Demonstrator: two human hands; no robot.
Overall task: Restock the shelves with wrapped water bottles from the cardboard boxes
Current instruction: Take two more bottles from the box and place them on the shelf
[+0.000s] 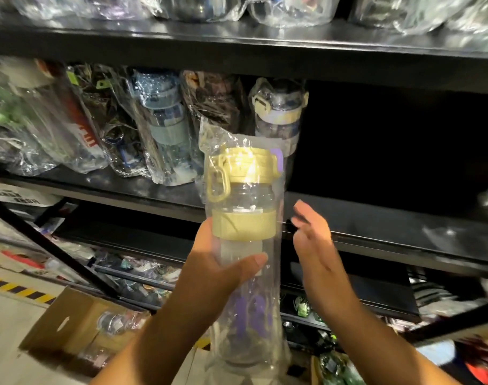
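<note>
Right now your left hand [218,262] grips the bottle [244,226] upright at frame centre. The thumb lies across the front just under the yellow band, and the fingers are curled out of sight behind it. The bottle is clear, with a yellow lid and loop, and sits in a loose clear wrap that rises above the lid. Your right hand [315,245] is released, fingers straight and palm turned to the bottle, just beside it at 3 o'clock. It is blurred, so you cannot tell whether it brushes the wrap. Behind the bottle runs the black shelf [376,218]. From 9 to 12 o'clock a row of wrapped bottles [165,126] stands on it, and the nearest one with a yellow clasp [279,107] shows just over the held lid. The shelf bay at 2 to 3 o'clock is dark. At 12 o'clock the top shelf [237,43] carries more wrapped goods. At 7 o'clock a cardboard box [70,320] stands open on the floor with wrapped bottles inside, and yellow-black tape [15,290] lies at 8 o'clock.
</note>
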